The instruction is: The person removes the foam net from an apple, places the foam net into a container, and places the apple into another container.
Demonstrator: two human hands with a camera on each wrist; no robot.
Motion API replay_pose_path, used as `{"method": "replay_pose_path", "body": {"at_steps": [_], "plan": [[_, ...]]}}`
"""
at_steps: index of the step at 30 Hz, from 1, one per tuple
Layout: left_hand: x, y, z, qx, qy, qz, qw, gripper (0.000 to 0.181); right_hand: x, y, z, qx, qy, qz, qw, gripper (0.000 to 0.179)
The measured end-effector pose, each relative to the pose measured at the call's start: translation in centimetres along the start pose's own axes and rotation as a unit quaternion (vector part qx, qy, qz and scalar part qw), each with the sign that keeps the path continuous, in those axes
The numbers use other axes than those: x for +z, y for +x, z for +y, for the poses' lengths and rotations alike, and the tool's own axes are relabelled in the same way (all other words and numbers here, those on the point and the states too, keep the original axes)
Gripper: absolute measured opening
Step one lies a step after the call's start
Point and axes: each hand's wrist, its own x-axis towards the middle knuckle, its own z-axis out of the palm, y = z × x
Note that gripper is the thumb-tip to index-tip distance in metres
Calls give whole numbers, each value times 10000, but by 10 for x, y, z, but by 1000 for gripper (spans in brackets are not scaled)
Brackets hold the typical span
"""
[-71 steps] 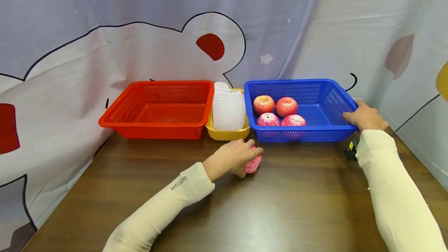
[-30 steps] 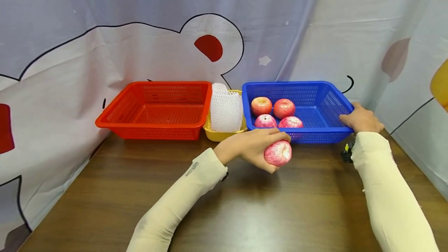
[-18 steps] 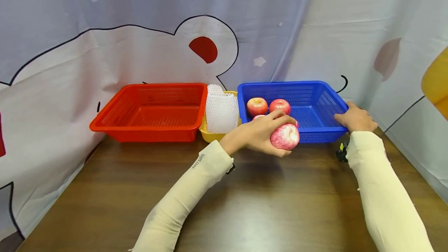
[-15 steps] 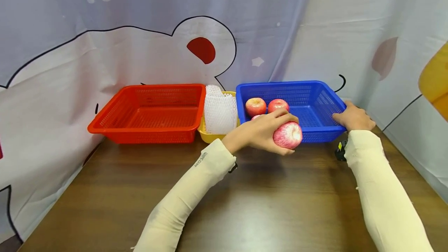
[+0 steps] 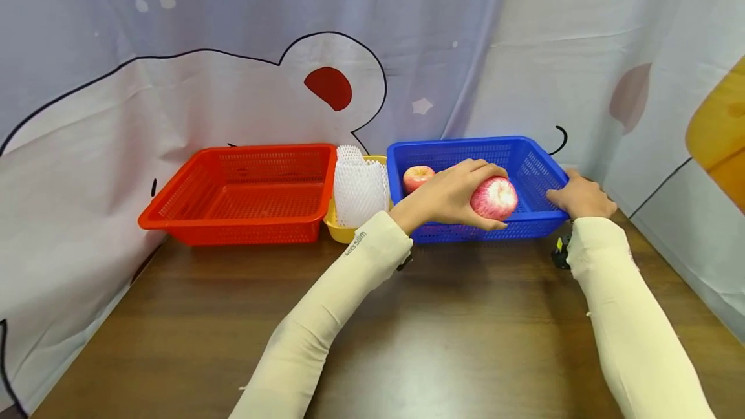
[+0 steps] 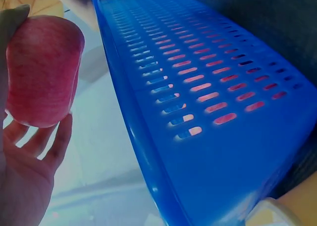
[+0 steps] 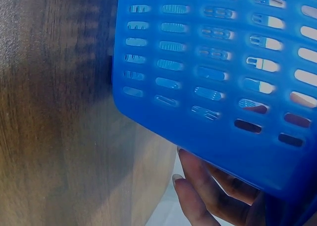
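My left hand [image 5: 451, 194] holds a red-and-pink apple [image 5: 495, 198] over the front rim of the blue basket [image 5: 544, 216]. Thumb and fingers are curled round its sides; in the left wrist view the apple [image 6: 44, 70] is above the basket's slotted front wall [image 6: 163, 132]. Inside the basket, another apple [image 5: 416, 177] shows at the left, while the others are mostly hidden behind my hand and arm. My right hand [image 5: 584, 196] grips the basket's right rim. In the right wrist view, curled fingers [image 7: 200, 186] show beyond the slotted blue wall [image 7: 198, 132].
A red basket [image 5: 273, 202] with nothing visible in it stands at the left. Between the baskets is a small yellow basket [image 5: 340, 233] with white foam net sleeves [image 5: 361, 193]. A small black object [image 5: 561, 254] lies by my right wrist. A printed curtain [image 5: 233, 96] hangs behind.
My left hand has lifted the apple off the table and carried it right and upward, to over the blue basket's front rim. My right hand has stayed on the basket's rim. The view has shifted slightly.
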Motion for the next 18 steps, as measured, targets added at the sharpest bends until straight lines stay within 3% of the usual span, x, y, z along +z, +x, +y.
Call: {"method": "replay_pose_path", "body": {"at_steps": [9, 18], "plan": [[8, 19, -11, -475, 60, 31, 9988, 82, 4, -1, -2, 86, -17, -73, 9999, 81], [15, 39, -22, -459, 120, -132, 9988, 80, 2, 0, 0, 71, -19, -39, 10000, 82]]}}
